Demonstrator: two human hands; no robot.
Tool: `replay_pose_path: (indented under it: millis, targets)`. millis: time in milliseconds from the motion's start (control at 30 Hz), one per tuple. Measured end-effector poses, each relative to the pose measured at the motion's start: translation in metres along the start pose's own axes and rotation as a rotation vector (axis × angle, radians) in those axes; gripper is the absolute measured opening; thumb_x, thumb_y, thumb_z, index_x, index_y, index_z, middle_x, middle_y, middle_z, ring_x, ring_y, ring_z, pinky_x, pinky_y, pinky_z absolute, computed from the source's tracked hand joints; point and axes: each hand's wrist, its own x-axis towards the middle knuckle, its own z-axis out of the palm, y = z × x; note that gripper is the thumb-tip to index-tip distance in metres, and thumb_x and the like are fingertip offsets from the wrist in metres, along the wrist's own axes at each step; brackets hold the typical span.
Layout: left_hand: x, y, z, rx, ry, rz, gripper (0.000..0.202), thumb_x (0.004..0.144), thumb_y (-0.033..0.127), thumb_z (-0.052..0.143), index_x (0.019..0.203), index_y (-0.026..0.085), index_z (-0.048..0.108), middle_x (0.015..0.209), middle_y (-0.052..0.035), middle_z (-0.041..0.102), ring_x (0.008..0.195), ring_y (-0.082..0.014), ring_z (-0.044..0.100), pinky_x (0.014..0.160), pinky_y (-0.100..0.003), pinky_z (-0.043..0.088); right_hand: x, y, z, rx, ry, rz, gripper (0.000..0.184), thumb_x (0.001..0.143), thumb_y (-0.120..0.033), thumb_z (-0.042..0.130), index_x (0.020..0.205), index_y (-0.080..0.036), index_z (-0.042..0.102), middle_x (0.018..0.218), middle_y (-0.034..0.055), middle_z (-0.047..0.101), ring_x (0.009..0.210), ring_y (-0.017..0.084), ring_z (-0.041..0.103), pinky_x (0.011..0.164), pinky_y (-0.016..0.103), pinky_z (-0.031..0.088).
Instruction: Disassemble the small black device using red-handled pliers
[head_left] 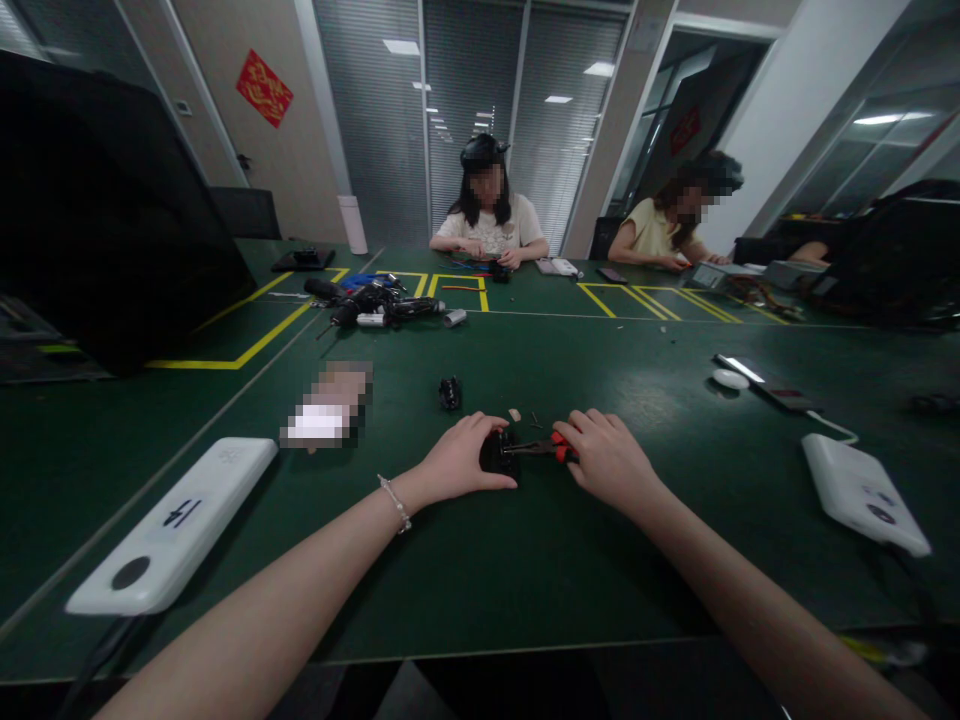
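My left hand point(461, 458) is closed around a small black round part point(496, 452) resting on the green table point(525, 540). My right hand point(604, 455) grips the red handles of a pair of pliers point(544, 447), whose dark jaws reach left to the black part. A bead bracelet sits on my left wrist. Another small black part point(449, 393) lies just beyond my left hand, and a few tiny bits point(517, 413) lie close by.
White flat devices lie at the front left point(176, 520) and at the right point(862, 492). A phone point(765, 383) and a white disc point(730, 378) are at the right. A pile of black tools point(375, 303) lies farther back. Two people work at the far side.
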Motion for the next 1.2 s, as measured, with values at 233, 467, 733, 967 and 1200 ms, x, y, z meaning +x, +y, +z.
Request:
replay_pose_path:
  millis: [233, 467, 733, 967, 1200]
  targets:
    - [0.0005, -0.002, 0.0027, 0.013, 0.02, 0.017, 0.069, 0.056, 0.047, 0.071, 0.114, 0.021, 0.043, 0.106, -0.0073, 0.051, 0.096, -0.0255, 0.05, 0.082, -0.04, 0.042, -0.0006, -0.0001, 0.003, 0.026, -0.005, 0.01, 0.039, 0.065, -0.022, 0.053, 0.105, -0.017, 0.054, 0.097, 0.0092, 0.054, 0.087, 0.022, 0.045, 0.074, 0.035, 0.034]
    - [0.0009, -0.0022, 0.003, -0.001, 0.027, 0.011, 0.069, 0.056, 0.047, 0.071, 0.115, 0.022, 0.043, 0.107, -0.0076, 0.05, 0.097, -0.026, 0.05, 0.082, -0.04, 0.042, -0.0011, -0.0009, 0.0021, 0.006, 0.011, 0.012, 0.04, 0.066, -0.023, 0.053, 0.105, -0.017, 0.053, 0.098, 0.0098, 0.053, 0.087, 0.023, 0.045, 0.074, 0.036, 0.034]
    - [0.0007, -0.0016, 0.0024, -0.053, 0.019, -0.039, 0.072, 0.055, 0.046, 0.071, 0.116, 0.021, 0.042, 0.11, -0.0086, 0.049, 0.099, -0.0269, 0.05, 0.083, -0.042, 0.042, -0.0008, -0.0014, 0.0008, 0.033, -0.022, 0.045, 0.039, 0.066, -0.023, 0.052, 0.105, -0.017, 0.054, 0.099, 0.0091, 0.053, 0.087, 0.022, 0.046, 0.074, 0.036, 0.036]
    - [-0.0001, -0.0019, 0.0028, -0.055, 0.024, -0.033, 0.072, 0.055, 0.045, 0.072, 0.116, 0.021, 0.042, 0.11, -0.0082, 0.049, 0.099, -0.0267, 0.05, 0.083, -0.043, 0.042, -0.0002, 0.0, 0.0005, 0.049, -0.01, 0.03, 0.037, 0.066, -0.022, 0.051, 0.103, -0.019, 0.055, 0.096, 0.0086, 0.055, 0.085, 0.022, 0.047, 0.071, 0.036, 0.037]
    - [0.0, -0.0027, 0.0032, -0.033, 0.033, -0.022, 0.071, 0.055, 0.048, 0.071, 0.115, 0.021, 0.043, 0.108, -0.0079, 0.05, 0.098, -0.0266, 0.049, 0.083, -0.042, 0.042, 0.0014, -0.0024, -0.0033, 0.034, -0.041, 0.043, 0.038, 0.066, -0.02, 0.055, 0.104, -0.018, 0.055, 0.098, 0.0079, 0.058, 0.086, 0.022, 0.048, 0.072, 0.036, 0.036]
